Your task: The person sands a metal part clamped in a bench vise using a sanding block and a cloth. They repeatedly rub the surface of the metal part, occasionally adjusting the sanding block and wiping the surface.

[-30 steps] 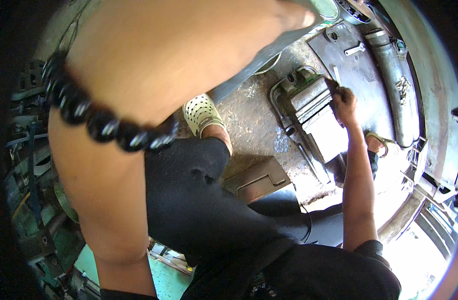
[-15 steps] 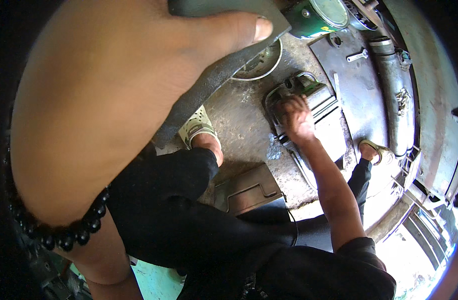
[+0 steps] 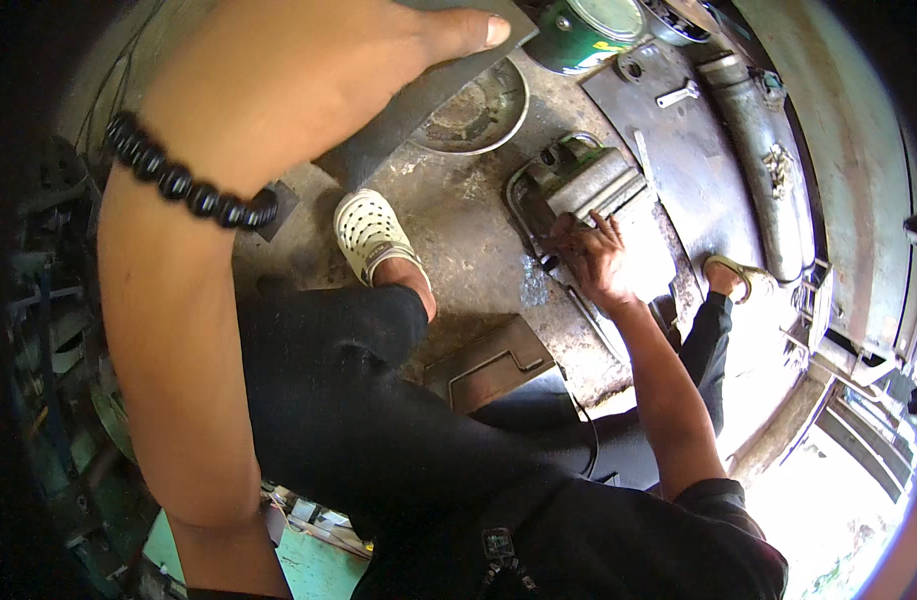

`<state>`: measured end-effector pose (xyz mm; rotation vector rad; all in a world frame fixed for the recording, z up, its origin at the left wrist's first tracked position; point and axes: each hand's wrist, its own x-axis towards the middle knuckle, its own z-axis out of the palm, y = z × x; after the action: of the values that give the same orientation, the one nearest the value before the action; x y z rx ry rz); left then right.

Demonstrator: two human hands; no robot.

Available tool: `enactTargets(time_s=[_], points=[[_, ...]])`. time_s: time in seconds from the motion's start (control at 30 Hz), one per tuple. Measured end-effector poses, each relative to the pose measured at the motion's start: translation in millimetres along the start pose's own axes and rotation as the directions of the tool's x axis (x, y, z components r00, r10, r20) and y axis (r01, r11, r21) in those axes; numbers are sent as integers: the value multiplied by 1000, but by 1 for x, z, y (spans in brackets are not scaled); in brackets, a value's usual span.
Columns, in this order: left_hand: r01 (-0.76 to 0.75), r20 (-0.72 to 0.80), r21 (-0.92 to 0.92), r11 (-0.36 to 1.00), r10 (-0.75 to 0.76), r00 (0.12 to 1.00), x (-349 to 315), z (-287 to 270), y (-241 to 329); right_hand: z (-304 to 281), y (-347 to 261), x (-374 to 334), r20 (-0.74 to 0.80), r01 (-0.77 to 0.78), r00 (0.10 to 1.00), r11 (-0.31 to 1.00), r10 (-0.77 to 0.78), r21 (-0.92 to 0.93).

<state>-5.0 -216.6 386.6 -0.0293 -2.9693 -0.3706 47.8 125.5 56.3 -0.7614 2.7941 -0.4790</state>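
Observation:
My left hand (image 3: 279, 90), with a black bead bracelet (image 3: 184, 188) at its wrist, looms large at upper left. Its thumb presses on the face of a dark grey slab (image 3: 399, 125); the other fingers are hidden, and the hand appears closed on the slab's edge. Further right, my right hand (image 3: 601, 262) is at the near side of a heavy dark metal vise (image 3: 601, 185) on the floor. Its fingers are curled against the vise, and what they grip, if anything, cannot be made out.
A round metal pan (image 3: 526, 105) and a green can (image 3: 576, 38) stand beyond the slab. On a metal sheet (image 3: 714, 155) at right lie an adjustable wrench (image 3: 678, 94) and a long grey cylinder (image 3: 764, 165). A plate with a bent rod (image 3: 494, 368) lies near my clog-shod foot (image 3: 371, 235).
The slab and my left hand appear farther up, showing more forearm and the bracelet. My right hand has moved from the top of the vise to its near side. The view has shifted slightly.

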Motion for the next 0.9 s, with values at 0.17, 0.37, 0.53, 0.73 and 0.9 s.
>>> enactTargets(time_s=[0.17, 0.37, 0.53, 0.73, 0.9], points=[[-138, 96, -354, 925, 182, 978, 7, -10, 10, -3, 25, -73, -359, -311, 812, 862, 460, 400], [-338, -17, -149, 929, 339, 940, 17, 15, 29, 24, 26, -158, -539, -314, 492, 717, 684, 622], [-163, 187, -172, 972, 194, 963, 23, 10, 71, 27, 2, -168, -282, -546, 459, 518, 843, 658], [-201, 195, -311, 929, 269, 943, 25, 28, 98, 19, -19, -159, -361, -380, 723, 777, 588, 502], [-256, 152, -318, 913, 315, 937, 30, 46, 114, 18, -23, -173, -314, -415, 745, 778, 589, 472]])
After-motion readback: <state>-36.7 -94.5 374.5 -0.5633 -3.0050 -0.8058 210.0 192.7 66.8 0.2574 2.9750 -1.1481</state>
